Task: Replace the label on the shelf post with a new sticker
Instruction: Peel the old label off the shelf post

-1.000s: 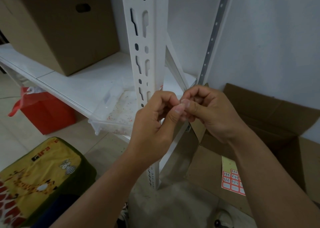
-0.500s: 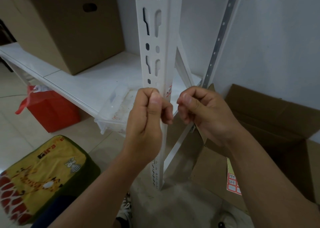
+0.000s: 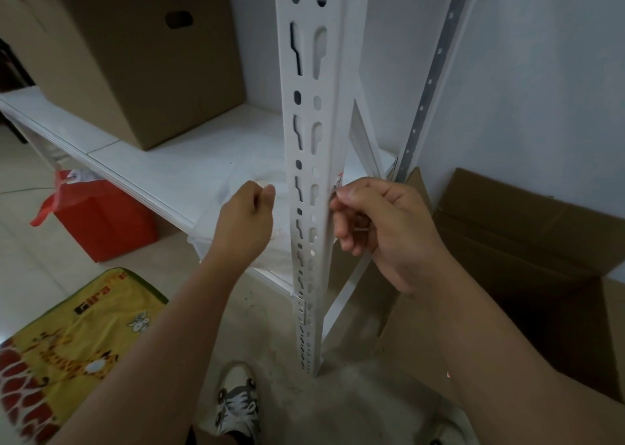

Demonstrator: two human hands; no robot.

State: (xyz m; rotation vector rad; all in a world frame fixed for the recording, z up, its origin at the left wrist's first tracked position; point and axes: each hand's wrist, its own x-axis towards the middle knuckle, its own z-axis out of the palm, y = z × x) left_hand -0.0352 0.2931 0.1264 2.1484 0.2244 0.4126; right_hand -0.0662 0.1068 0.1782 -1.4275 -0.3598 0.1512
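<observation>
— Curled loosely, the left hand (image 3: pixel 245 219) holds nothing I can see, left of the shelf post (image 3: pixel 313 173). Why?

— Probably freed, while the right hand (image 3: pixel 378 228) pinches at the label (image 3: pixel 339 182) on the post's right face.

— Boxes?

— Closed cardboard box (image 3: pixel 135 58) on the shelf, contents hidden; open box (image 3: pixel 527 241) at right shows only dark inside.

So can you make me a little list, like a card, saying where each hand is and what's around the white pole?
post: white slotted shelf post, upright
label: small red-and-white label on the post's right face, mostly hidden
right hand: right hand at the label, fingers curled against the post
left hand: left hand left of the post, curled, touching nothing
shelf: cardboard box
floor: red bag, open carton
</observation>
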